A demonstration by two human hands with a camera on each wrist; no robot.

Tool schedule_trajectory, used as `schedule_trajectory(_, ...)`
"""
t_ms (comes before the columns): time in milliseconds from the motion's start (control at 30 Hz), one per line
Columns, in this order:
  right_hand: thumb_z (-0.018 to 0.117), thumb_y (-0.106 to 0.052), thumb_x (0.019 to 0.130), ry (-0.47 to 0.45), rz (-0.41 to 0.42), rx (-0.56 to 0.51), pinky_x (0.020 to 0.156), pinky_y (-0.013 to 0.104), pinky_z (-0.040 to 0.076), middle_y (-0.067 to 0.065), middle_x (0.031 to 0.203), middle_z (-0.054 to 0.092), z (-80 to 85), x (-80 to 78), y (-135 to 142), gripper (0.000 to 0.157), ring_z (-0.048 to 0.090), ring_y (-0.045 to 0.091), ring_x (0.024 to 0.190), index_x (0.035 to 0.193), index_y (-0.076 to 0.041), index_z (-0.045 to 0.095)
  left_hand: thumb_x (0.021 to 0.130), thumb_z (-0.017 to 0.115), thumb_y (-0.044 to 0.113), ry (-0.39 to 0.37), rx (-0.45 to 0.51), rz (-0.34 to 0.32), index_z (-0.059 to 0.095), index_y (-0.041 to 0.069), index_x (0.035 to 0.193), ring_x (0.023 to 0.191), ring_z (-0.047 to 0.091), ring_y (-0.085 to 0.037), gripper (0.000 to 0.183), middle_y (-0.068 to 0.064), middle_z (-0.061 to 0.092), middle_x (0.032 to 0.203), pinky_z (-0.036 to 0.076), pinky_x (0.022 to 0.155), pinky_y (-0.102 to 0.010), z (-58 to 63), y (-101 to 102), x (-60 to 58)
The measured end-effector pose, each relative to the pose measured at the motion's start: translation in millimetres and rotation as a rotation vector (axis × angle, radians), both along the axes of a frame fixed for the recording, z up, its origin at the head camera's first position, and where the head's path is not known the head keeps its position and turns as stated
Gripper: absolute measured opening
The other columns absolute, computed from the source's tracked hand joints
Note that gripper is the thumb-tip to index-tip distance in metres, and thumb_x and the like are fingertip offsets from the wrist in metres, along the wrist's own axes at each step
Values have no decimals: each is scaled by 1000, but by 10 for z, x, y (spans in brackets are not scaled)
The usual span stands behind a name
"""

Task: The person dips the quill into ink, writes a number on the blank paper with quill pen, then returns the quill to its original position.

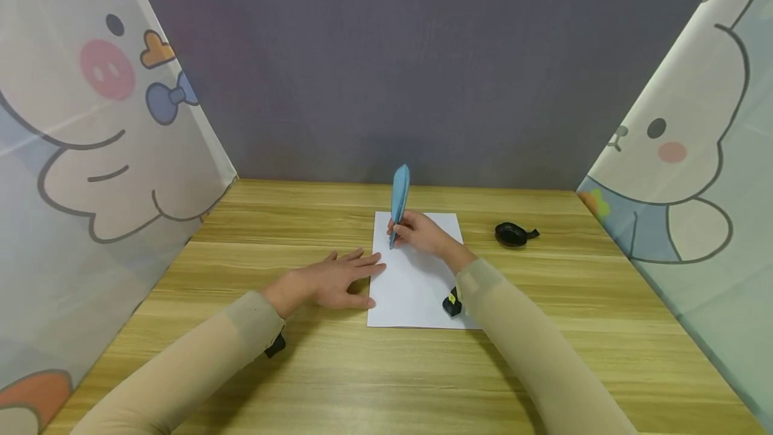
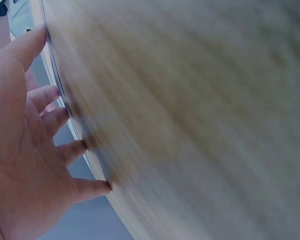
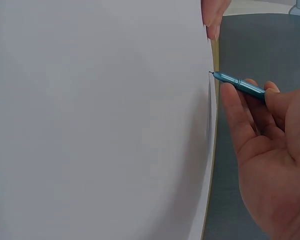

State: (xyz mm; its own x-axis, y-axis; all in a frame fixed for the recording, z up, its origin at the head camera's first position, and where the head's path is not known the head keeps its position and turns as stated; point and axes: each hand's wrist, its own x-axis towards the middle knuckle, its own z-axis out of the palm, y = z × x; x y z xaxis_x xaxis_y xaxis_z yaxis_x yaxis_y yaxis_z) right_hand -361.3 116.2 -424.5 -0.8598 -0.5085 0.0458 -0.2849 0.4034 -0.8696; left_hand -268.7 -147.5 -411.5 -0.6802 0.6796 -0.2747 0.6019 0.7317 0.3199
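A blue pen (image 1: 400, 193) with a feather-shaped top stands nearly upright over a white sheet of paper (image 1: 413, 294). My right hand (image 1: 423, 233) pinches it low on the barrel, between thumb and fingers. In the right wrist view, the pen's metallic teal barrel (image 3: 240, 85) ends in a fine tip right at the paper's surface. My left hand (image 1: 341, 282) lies palm down with its fingers spread, fingertips on the sheet's left edge. The left wrist view shows those straight fingers (image 2: 75, 150) from the palm side, tips against the tabletop.
A small black oval object (image 1: 512, 234) with a short tab lies on the wooden table (image 1: 338, 381), to the right of the paper. Behind the table rises a dark grey panel (image 1: 386, 72). Cartoon-printed sheets (image 1: 682, 220) flank both sides.
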Motion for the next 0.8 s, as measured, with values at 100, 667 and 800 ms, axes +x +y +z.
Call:
schedule_trajectory(100, 51, -10, 117, 4, 9, 9, 102, 41, 64, 24, 128, 73, 6, 22, -10, 26, 75, 34, 118, 130, 6, 66, 108, 57, 66, 2, 3, -2, 30, 30, 176, 173, 10, -37, 81, 5, 16, 186, 12, 130, -80, 4, -1, 2)
schedule_trajectory(667, 52, -9, 117, -22, 23, -11, 98, 39, 65, 24, 124, 74, 12, 118, -34, 24, 77, 31, 114, 128, 5, 67, 108, 57, 67, 7, 4, 0, 30, 31, 176, 173, 10, -37, 82, 6, 15, 186, 11, 131, -79, -12, -5, 2)
schedule_trajectory(800, 52, -9, 117, -30, 26, -17, 97, 38, 66, 22, 123, 74, 11, 138, -33, 23, 77, 29, 112, 126, 4, 67, 107, 57, 68, 4, 4, 1, 30, 31, 176, 173, 9, -36, 82, 6, 14, 186, 11, 131, -79, -17, -9, -1)
